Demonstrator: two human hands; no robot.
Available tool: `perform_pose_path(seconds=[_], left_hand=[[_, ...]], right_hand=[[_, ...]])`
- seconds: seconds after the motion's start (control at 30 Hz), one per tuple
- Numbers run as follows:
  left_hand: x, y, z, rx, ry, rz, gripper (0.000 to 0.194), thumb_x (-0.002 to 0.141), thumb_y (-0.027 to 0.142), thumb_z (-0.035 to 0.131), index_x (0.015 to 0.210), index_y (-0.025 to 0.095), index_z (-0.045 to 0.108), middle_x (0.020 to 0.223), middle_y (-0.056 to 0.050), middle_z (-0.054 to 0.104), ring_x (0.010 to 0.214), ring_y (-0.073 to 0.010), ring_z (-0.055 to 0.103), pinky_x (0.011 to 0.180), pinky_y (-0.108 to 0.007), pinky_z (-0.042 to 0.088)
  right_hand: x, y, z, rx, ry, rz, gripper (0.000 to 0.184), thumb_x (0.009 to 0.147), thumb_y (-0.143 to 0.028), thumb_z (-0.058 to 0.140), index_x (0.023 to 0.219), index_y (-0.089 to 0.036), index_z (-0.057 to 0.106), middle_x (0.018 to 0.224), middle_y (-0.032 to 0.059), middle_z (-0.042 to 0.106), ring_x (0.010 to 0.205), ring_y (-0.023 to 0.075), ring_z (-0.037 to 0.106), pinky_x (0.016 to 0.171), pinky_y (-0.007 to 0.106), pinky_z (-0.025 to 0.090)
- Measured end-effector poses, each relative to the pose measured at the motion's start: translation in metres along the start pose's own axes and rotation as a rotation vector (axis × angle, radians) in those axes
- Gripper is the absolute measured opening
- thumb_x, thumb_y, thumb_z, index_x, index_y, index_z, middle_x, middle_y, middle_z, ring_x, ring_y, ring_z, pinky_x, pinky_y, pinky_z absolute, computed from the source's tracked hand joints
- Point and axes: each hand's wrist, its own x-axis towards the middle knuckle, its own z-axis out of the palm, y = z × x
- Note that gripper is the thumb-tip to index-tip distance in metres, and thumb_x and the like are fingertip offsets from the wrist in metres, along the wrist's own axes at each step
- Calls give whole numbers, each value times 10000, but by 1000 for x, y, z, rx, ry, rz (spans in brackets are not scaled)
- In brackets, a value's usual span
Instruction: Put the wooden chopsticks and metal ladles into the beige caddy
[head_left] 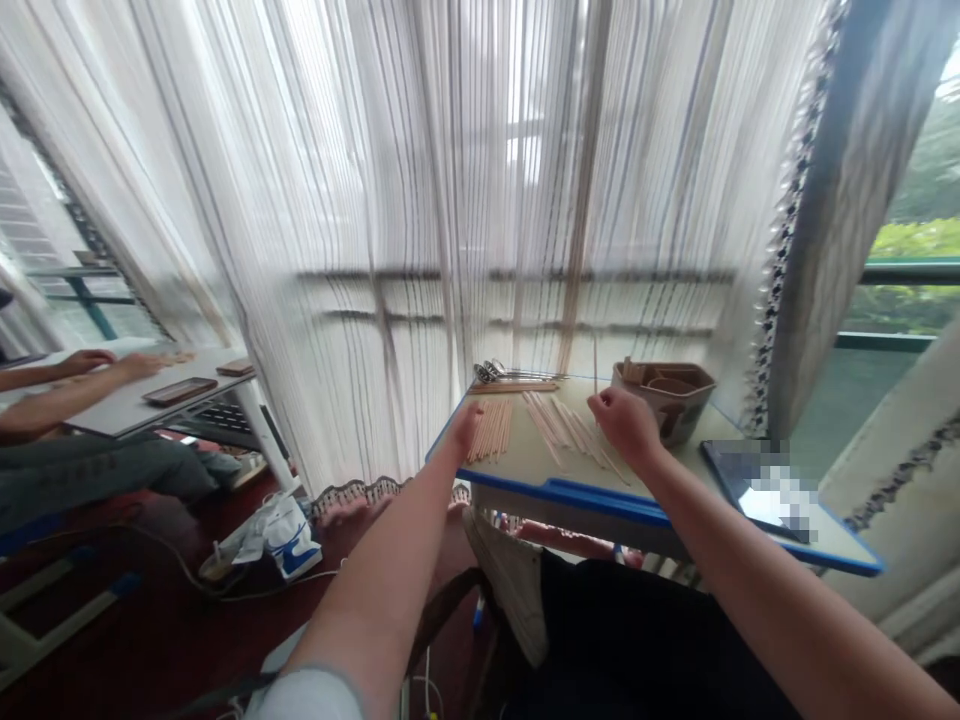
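A stick (595, 362) points upright above the right hand (621, 416), curled round it; whether the left hand (466, 428) is open is unclear.

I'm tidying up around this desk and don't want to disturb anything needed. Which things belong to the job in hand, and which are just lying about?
Seemingly in the job:
- stick in the right hand
- stick row by the left hand
- loose sticks
- perhaps the caddy

Seemingly lying about:
- metal utensils
- dark flat item, partly blurred
- white bag

sticks (495, 432): matt wood | utensils (491, 372): glossy metal | curtain (360, 180): cloth | desk edging (555, 489): smooth plastic
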Motion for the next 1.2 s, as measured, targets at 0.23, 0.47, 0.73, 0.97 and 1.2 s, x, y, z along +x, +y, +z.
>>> perform_pose_path(seconds=[0.23,0.47,0.73,0.97,1.2], left_hand=[[-5,37,40,410,250,423,340,860,372,352,740,167,595,822,-102,638,876,-223,585,834,-347,418],[-17,67,150,320,-11,523,190,811,302,488,883,162,596,931,-96,652,934,-218,594,864,-362,444],[14,67,207,167,-137,602,201,818,294,493,963,166,549,983,-88,633,954,-204,593,853,-378,464],[19,60,208,237,-169,702,239,802,275,511,1017,177,543,1035,-92,610,993,-216,561,883,-391,454],[9,57,211,333,-220,718,233,804,277,518,1009,172,556,1034,-96,609,997,-226,548,908,-390,435]], right_hand=[[10,49,-40,229,245,40,250,757,-327,441,658,-184,621,599,31,608,610,171,532,590,262,336],[27,83,-39,360,534,30,253,816,-355,427,725,-188,593,606,4,591,593,157,534,620,265,391],[64,101,-1,199,620,-72,242,830,-348,442,745,-183,598,719,49,614,743,186,536,713,300,402],[61,100,13,116,558,-88,182,810,-319,486,805,-191,614,758,65,627,797,211,536,787,341,404],[53,109,17,100,464,-128,167,792,-279,505,765,-200,650,835,60,670,892,232,513,854,360,387]])
